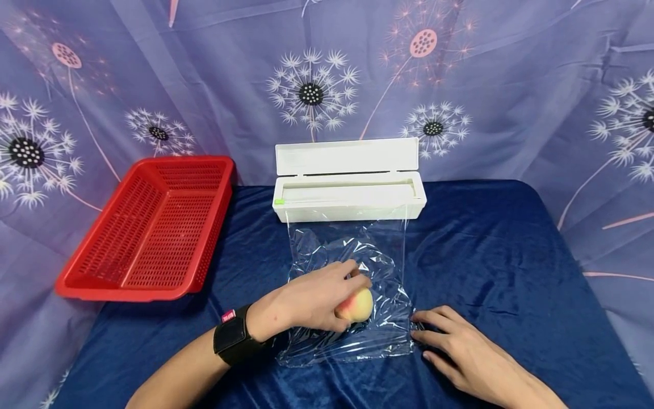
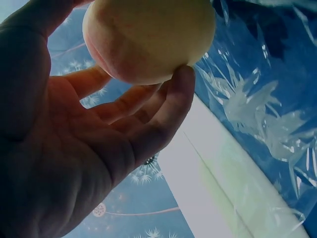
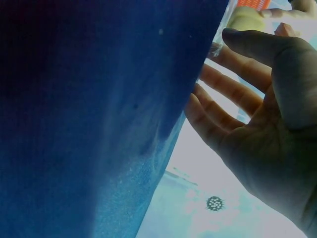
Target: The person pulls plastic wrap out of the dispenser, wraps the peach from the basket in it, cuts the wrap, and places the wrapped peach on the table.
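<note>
Peach on the film, not yet wrapped

We see the peach (image 1: 356,305) on the cling film (image 1: 352,250) before the dispenser (image 1: 349,196), our left hand (image 1: 306,301) curled round it. Our right hand (image 1: 460,346) lies flat at the film's corner. The film looks uncut; its cutter is hidden

A peach (image 1: 356,305) of pale yellow with a pink-red blush is seen on a clear, glossy sheet of film (image 1: 352,295). The film is drawn from a white box (image 1: 349,193) marked by a small green tab at its 9 o'clock end. A deep navy cloth (image 1: 511,255) is spread beneath. At 10 o'clock a bright red basket (image 1: 148,227) with a fine mesh pattern is seen. A lilac backdrop (image 1: 230,74) is printed with white and pink dandelion heads. A black band (image 1: 232,341) with a pink tag is worn on one wrist.
</note>
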`<action>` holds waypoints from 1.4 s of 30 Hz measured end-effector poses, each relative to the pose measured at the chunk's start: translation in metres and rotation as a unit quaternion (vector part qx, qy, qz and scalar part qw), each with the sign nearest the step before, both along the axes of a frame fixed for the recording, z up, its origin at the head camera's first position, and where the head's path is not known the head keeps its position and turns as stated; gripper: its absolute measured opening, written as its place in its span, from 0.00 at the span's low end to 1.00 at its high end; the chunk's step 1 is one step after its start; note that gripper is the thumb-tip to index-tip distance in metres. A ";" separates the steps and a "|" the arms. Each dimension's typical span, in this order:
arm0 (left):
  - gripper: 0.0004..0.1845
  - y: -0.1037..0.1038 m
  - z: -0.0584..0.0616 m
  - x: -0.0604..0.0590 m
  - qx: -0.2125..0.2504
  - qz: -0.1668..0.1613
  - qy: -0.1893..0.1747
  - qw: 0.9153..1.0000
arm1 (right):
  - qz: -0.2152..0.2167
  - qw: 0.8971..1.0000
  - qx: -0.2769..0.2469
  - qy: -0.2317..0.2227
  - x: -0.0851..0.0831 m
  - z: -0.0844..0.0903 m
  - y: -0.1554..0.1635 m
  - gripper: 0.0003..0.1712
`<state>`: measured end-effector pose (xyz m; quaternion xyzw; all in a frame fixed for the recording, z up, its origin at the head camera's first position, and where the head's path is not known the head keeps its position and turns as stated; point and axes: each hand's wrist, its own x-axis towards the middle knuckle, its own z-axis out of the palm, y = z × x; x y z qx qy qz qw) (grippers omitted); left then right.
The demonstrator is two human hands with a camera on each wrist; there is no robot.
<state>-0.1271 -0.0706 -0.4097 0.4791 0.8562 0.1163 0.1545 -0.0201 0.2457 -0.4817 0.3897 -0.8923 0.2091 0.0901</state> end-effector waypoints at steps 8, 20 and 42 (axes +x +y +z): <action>0.38 0.000 -0.004 0.010 -0.002 -0.002 -0.010 1.000 | -0.008 1.000 0.011 -0.009 0.000 0.002 -0.001 0.22; 0.39 0.002 -0.010 0.011 0.002 -0.003 -0.004 1.000 | -0.010 1.000 0.013 -0.009 0.001 0.002 0.000 0.23; 0.40 -0.005 -0.019 0.014 0.032 -0.008 -0.004 0.999 | -0.005 1.000 0.021 -0.007 0.001 0.001 -0.001 0.24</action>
